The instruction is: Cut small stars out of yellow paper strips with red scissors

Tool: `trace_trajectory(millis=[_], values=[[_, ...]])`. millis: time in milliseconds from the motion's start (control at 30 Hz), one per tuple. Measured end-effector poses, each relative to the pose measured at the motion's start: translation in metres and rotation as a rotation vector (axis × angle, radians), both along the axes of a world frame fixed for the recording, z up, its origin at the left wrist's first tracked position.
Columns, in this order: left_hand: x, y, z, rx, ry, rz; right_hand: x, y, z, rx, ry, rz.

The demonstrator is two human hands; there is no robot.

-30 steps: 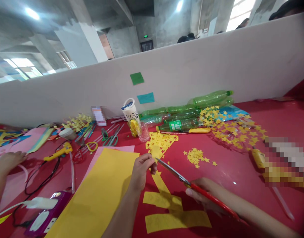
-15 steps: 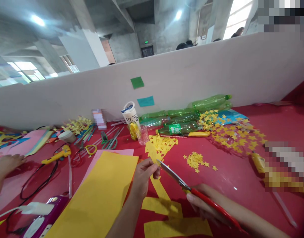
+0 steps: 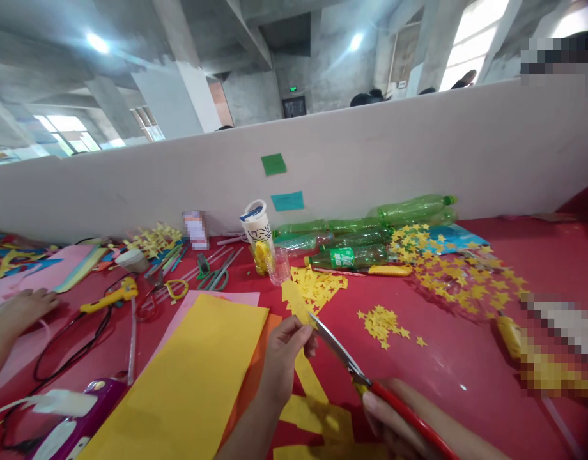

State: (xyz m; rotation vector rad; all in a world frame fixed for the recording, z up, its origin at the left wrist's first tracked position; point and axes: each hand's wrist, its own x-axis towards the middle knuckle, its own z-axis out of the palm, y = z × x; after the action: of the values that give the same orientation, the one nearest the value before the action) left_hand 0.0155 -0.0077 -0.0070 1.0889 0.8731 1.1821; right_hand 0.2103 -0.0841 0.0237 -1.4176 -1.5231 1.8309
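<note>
My left hand (image 3: 290,348) is closed in a pinch on a yellow strip (image 3: 294,299), which looks like felt or thick paper. The strip sticks out beyond the fingertips. In my right hand (image 3: 394,409) are scissors (image 3: 404,410) with red handles. Their blades, nearly together, point up and left, and the tip touches or overlaps the strip beside my left thumb. Several small cut yellow stars (image 3: 383,324) lie in a pile to the right. Beyond the strip is a heap of yellow scraps (image 3: 323,286). More yellow pieces (image 3: 317,415) lie under my wrists.
Yellow sheets (image 3: 179,377) lie at left, near a yellow glue gun (image 3: 110,297) and a purple power strip (image 3: 78,421). Green bottles (image 3: 361,255), a white cup (image 3: 256,223) and a yellow cutter (image 3: 390,271) stand or lie behind. Another person's hand (image 3: 25,310) rests far left.
The view has shifted slightly, so most things sit a little lower and further right. The scissor tip is now closer to the strip at my left fingertips.
</note>
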Motion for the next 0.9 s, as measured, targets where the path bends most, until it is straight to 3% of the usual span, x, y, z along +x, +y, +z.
trace_trajectory(millis=[133, 267, 400, 667, 900], values=[[0.002, -0.001, -0.002, -0.015, -0.001, 0.022, -0.002, 0.002, 0.000, 0.004, -0.013, -0.015], [0.001, -0.001, -0.001, -0.034, -0.007, 0.008, -0.002, 0.001, -0.012, -0.043, -0.041, -0.075], [0.000, 0.000, -0.001, -0.043, -0.007, 0.003, -0.002, -0.001, -0.019, 0.029, -0.082, -0.113], [-0.001, 0.000, -0.001, -0.063, -0.017, 0.000, -0.003, 0.003, -0.013, 0.088, -0.133, -0.143], [-0.002, 0.000, 0.002, -0.053, 0.013, 0.009, 0.004, 0.002, 0.002, 0.042, -0.086, -0.115]])
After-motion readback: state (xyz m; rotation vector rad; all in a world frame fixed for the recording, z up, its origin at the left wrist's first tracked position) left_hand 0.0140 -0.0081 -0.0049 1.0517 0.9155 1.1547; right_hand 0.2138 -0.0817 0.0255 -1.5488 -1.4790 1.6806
